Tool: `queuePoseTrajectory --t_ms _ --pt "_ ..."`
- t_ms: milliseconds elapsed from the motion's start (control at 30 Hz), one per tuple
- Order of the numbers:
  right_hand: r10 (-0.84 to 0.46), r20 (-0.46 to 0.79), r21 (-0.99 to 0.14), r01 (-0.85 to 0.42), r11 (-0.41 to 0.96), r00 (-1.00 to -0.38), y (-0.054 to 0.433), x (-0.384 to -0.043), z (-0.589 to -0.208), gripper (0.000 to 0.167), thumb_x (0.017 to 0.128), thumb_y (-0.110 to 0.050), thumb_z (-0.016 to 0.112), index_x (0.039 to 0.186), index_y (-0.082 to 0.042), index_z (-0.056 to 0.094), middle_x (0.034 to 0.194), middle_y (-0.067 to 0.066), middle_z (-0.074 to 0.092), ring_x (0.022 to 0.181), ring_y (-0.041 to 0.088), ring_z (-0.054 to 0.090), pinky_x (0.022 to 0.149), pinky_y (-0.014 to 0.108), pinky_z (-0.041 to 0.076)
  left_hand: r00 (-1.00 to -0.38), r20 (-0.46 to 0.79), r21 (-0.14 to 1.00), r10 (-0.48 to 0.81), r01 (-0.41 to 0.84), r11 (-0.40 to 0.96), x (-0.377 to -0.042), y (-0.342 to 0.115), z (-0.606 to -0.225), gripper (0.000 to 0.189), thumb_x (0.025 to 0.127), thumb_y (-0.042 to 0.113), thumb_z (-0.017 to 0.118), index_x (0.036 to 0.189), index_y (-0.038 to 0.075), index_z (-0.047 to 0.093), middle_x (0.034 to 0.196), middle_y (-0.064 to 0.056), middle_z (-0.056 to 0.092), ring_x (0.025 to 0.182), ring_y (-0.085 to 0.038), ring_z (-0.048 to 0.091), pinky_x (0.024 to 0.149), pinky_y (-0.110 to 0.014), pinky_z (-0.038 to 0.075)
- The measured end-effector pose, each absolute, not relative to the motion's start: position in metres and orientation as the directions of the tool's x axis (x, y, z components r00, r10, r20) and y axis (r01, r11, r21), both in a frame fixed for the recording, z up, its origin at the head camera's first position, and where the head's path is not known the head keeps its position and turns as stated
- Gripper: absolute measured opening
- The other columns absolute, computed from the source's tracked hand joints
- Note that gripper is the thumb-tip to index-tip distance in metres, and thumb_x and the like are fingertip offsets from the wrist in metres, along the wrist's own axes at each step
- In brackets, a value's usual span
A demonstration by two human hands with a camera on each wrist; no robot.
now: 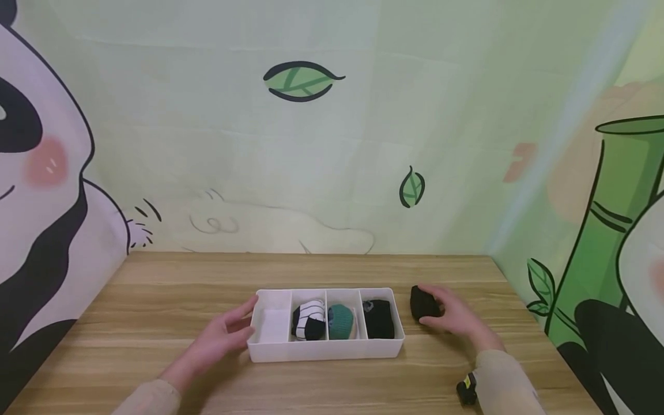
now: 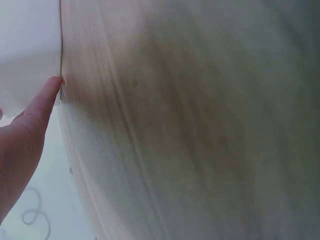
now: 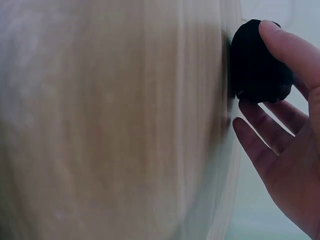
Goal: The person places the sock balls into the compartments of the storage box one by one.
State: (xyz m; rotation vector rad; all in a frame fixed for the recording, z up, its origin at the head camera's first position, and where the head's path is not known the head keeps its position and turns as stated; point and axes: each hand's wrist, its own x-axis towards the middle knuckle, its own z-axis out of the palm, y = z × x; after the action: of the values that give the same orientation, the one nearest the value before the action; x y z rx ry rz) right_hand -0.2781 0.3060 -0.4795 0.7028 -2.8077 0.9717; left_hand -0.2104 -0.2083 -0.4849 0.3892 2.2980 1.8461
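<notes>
A white divided box (image 1: 327, 351) stands on the table. My left hand (image 1: 220, 339) touches its left end with fingers and thumb extended; in the left wrist view one fingertip rests at the edge of the box (image 2: 30, 45). The leftmost compartment shows its white floor. The others hold a black-and-white rolled sock (image 1: 309, 320), a green rolled sock (image 1: 340, 321) and a dark rolled sock (image 1: 379, 320). To the right of the box, my right hand (image 1: 457, 314) pinches a black rolled sock (image 1: 422, 304) between thumb and fingers, close over the tabletop.
The wood-grain table (image 1: 311, 386) reaches back to a pale wall hanging (image 1: 332, 144) printed with pandas, leaves and bamboo. A small black device (image 1: 467, 389) is strapped at the right sleeve (image 1: 503, 380).
</notes>
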Motion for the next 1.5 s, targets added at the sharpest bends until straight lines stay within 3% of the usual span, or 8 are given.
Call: queuePoseTrajectory --t_ms 333,1067,1500 --pt "-0.404 0.198 -0.516 -0.446 0.731 -0.893 0.304 -0.280 -0.482 0.077 0.076 -0.022 0.086 0.140 0.003 0.051 0.135 0.027 0.053 0.121 0.045 0.050 0.100 0.061 0.041 -0.952 0.023 0.975 0.304 0.089 0.203 -0.210 -0.209 -0.486 0.069 0.095 0.010 0.065 0.154 0.007 0.031 0.154 -0.029 0.029 0.132 -0.047 0.042 0.094 -0.034 0.051" --pt "-0.482 0.193 -0.531 -0.504 0.682 -0.855 0.303 -0.290 -0.488 0.086 0.073 -0.025 0.088 0.142 0.004 0.046 0.141 0.030 0.047 0.126 0.049 0.045 0.102 0.064 0.037 -0.952 0.018 0.976 0.304 0.082 0.201 -0.211 -0.208 -0.484 0.069 0.095 0.011 0.066 0.155 0.009 0.031 0.154 -0.029 0.029 0.133 -0.046 0.042 0.094 -0.034 0.052" --pt "-0.428 0.207 -0.546 -0.467 0.696 -0.880 0.297 -0.288 -0.492 0.082 0.071 -0.024 0.089 0.140 0.001 0.051 0.137 0.024 0.053 0.123 0.043 0.049 0.102 0.059 0.040 -0.948 0.028 0.976 0.316 0.094 0.196 -0.212 -0.210 -0.487 0.069 0.095 0.010 0.065 0.155 0.007 0.030 0.152 -0.031 0.029 0.132 -0.047 0.042 0.093 -0.033 0.052"
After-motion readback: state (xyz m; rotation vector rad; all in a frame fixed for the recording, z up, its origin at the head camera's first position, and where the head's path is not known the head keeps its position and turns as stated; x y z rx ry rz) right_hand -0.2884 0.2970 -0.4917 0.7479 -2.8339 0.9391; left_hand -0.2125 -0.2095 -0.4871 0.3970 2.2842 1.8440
